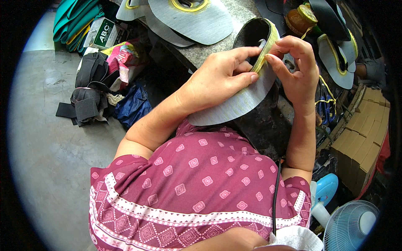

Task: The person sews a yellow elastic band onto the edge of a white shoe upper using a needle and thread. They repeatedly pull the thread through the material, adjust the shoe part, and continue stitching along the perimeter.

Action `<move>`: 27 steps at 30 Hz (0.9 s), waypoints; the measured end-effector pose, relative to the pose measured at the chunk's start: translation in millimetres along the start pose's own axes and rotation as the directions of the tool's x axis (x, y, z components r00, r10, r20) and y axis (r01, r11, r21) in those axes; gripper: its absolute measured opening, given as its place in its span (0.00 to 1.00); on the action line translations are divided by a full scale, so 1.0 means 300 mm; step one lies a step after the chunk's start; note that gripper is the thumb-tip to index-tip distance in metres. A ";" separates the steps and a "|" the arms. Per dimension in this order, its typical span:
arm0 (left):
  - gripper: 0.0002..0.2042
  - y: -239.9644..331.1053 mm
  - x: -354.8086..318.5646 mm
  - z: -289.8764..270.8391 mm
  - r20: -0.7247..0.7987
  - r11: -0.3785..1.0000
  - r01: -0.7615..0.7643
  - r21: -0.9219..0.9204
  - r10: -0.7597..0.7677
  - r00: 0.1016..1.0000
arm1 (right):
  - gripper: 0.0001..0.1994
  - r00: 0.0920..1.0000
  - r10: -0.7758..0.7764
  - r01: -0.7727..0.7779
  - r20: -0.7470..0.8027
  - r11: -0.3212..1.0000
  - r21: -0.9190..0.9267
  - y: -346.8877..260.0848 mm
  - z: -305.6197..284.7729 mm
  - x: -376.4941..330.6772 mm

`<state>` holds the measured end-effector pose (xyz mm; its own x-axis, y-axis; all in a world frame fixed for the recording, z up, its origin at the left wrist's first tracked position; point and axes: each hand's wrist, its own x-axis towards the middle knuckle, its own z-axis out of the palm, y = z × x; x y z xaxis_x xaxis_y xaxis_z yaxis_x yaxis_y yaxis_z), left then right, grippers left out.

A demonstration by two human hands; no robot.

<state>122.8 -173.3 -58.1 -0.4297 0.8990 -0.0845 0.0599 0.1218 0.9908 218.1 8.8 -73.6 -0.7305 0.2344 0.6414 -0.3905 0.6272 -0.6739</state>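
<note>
Shoe upper [255,37], black with a grey insole board [234,104] laid over its sole side, is held above the lap against the edge of the stone tabletop [201,54]. The board is pressed down by the left hand [217,79], its thumb and fingers spread flat across the grey surface. The yellowish, glue-coated margin [264,54] of the upper is pinched between thumb and forefinger of the right hand [295,67] and pulled over the board's edge. Judged from this, only a short stretch near the far end appears folded over; the near rim of the board looks bare, so most of the folding seems left. 3 or more finished-looking grey pieces [197,21] lie on the tabletop beyond. A small fan [349,226] stands at lower right.
</note>
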 end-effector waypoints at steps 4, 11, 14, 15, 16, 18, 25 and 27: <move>0.19 -0.018 0.002 0.015 -0.027 0.996 -0.046 -0.077 0.044 0.999 | 0.17 1.000 -0.025 0.026 0.014 0.999 -0.043 0.001 0.004 -0.003; 0.14 -0.024 0.031 -0.021 -0.016 0.996 -0.094 0.011 0.094 0.995 | 0.16 0.984 0.078 -0.071 0.159 0.996 -0.050 -0.041 -0.003 0.005; 0.10 -0.009 0.031 -0.042 -0.052 0.983 -0.077 0.170 0.087 0.995 | 0.16 0.955 0.195 -0.200 0.224 0.980 -0.003 -0.076 -0.021 0.008; 0.09 -0.005 0.028 -0.042 -0.060 0.979 -0.065 0.193 0.077 0.995 | 0.16 0.943 0.230 -0.239 0.242 0.971 0.007 -0.086 -0.029 0.010; 0.08 -0.002 0.025 -0.041 -0.065 0.973 -0.078 0.216 0.094 0.993 | 0.17 0.949 0.172 -0.165 0.264 0.985 -0.049 -0.096 -0.038 0.012; 0.08 0.000 0.019 -0.029 -0.070 0.963 -0.093 0.252 0.114 0.991 | 0.17 0.943 0.164 -0.148 0.290 0.986 -0.076 -0.114 -0.051 0.014; 0.09 -0.003 0.014 -0.016 0.007 0.981 -0.018 0.192 0.017 1.000 | 0.15 0.983 0.039 -0.025 0.182 0.996 -0.081 -0.108 -0.093 0.024; 0.13 -0.004 0.018 -0.009 0.014 0.992 -0.028 0.119 0.026 1.000 | 0.17 0.983 0.029 -0.020 0.181 0.999 -0.048 -0.087 -0.096 0.022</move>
<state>118.0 -169.8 -59.4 -0.4154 0.9077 -0.0598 0.1788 0.1459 0.9730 239.4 15.5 -41.3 -0.8309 0.1138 0.5446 -0.3481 0.6572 -0.6685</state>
